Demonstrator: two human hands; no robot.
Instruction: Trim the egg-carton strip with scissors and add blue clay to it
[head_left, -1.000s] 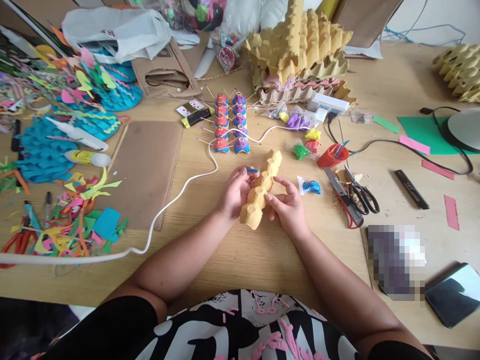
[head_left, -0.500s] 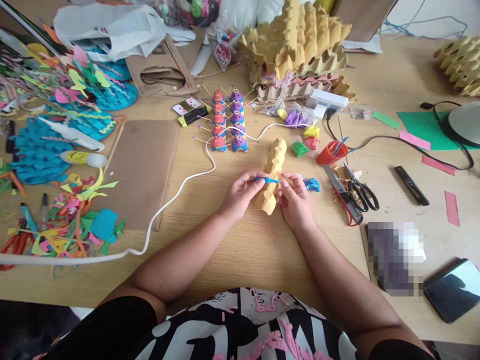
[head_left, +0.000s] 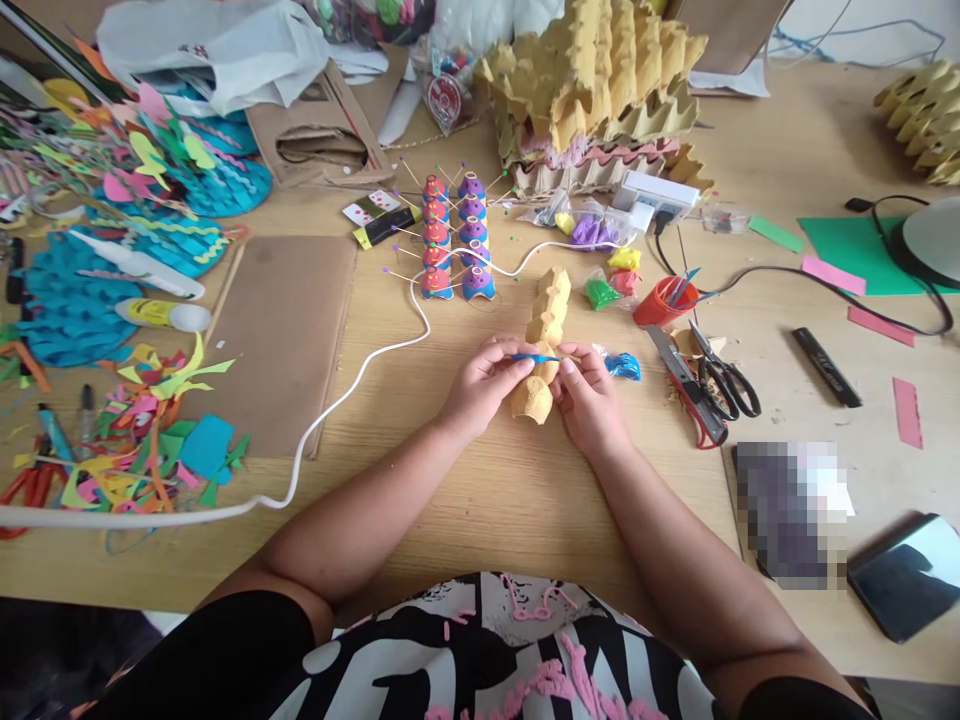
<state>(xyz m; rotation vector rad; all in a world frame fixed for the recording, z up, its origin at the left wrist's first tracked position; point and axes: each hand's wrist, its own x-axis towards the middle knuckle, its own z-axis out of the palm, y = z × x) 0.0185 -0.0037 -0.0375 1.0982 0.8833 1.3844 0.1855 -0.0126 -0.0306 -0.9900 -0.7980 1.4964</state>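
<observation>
A thin strip of blue modelling clay [head_left: 535, 358] stretches between my two hands. My left hand [head_left: 484, 385] pinches its left end, and the fingers of my right hand [head_left: 589, 395] close on its right end. Under the strip lies a yellow egg-carton strip [head_left: 550, 305], a row of cups running away from me; my fingers hide part of its middle. Just right of my right hand sits a small bag of blue clay [head_left: 622, 366]. Beyond stand two decorated egg-carton strips, one with red and blue cups [head_left: 436, 245], the other purple and blue [head_left: 474, 240].
A white cable [head_left: 360, 375] crosses the table at left. Scissors [head_left: 724, 380], a utility knife [head_left: 688, 390] and a red cup [head_left: 665, 302] lie or stand at right. Stacked egg trays [head_left: 592, 90] are at the back. Cardboard [head_left: 281, 340] and paper scraps [head_left: 157, 430] lie left.
The blue clay strip looks slightly thinner and straighter between my hands. Both hands stay nearly in place; the view has shifted a little.
</observation>
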